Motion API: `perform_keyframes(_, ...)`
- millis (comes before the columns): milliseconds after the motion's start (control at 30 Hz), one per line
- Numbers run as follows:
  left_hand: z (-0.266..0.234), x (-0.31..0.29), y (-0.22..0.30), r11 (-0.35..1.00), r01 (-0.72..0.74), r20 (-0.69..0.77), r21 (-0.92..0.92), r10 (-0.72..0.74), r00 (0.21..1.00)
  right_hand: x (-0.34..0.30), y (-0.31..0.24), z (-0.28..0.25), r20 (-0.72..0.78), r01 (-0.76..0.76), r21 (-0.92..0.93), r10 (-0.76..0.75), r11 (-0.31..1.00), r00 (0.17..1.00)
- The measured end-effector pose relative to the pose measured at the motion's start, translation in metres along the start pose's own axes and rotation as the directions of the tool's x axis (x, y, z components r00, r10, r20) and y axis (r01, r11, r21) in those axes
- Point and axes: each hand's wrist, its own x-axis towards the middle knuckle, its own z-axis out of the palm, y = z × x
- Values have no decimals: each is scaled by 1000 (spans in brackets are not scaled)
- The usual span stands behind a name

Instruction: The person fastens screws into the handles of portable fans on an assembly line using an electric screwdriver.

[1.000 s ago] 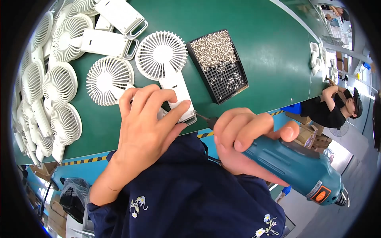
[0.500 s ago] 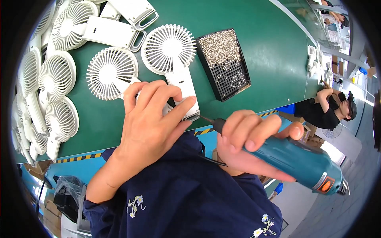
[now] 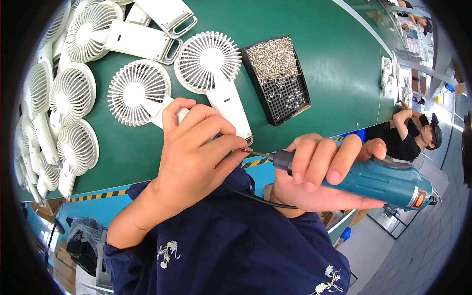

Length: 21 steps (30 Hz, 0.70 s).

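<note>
My right hand [image 3: 319, 172] is wrapped around a teal electric screwdriver [image 3: 378, 182], its thin bit pointing left. My left hand [image 3: 196, 147] pinches thumb and forefinger together at the bit's tip, beside the handle end of a white handheld fan [image 3: 228, 101]. Whatever lies between those fingertips is too small to name. Another white handheld fan [image 3: 135, 94] lies to the left, its handle passing beneath my left fingers. To the right of the fans stands a black tray [image 3: 268, 105], holding many small silvery screws [image 3: 273, 59] above a perforated grid.
More white handheld fans [image 3: 73, 98] are heaped along the green table's [image 3: 339, 64] left side. Striped tape [image 3: 98, 195] runs along its near edge. A black cable [image 3: 255, 199] hangs below my hands. At the far right, a person in black [image 3: 405, 132] sits at the table.
The screwdriver has moved slightly right and tilted closer to level. My left thumb and forefinger have shifted from the fan's handle end to the bit's tip.
</note>
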Motion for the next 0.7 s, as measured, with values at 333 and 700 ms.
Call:
perform_keyframes(333, -1, -1, -1, 1000, 17, 3, -14, -17, 1000, 3, 1, -3, -98, -22, 42, 26, 999, 995)
perform_keyframes(700, 1, 3, 3, 997, 28, -5, 69, -27, 1000, -5, -5, -7, 77, 82, -83, -75, 993, 994)
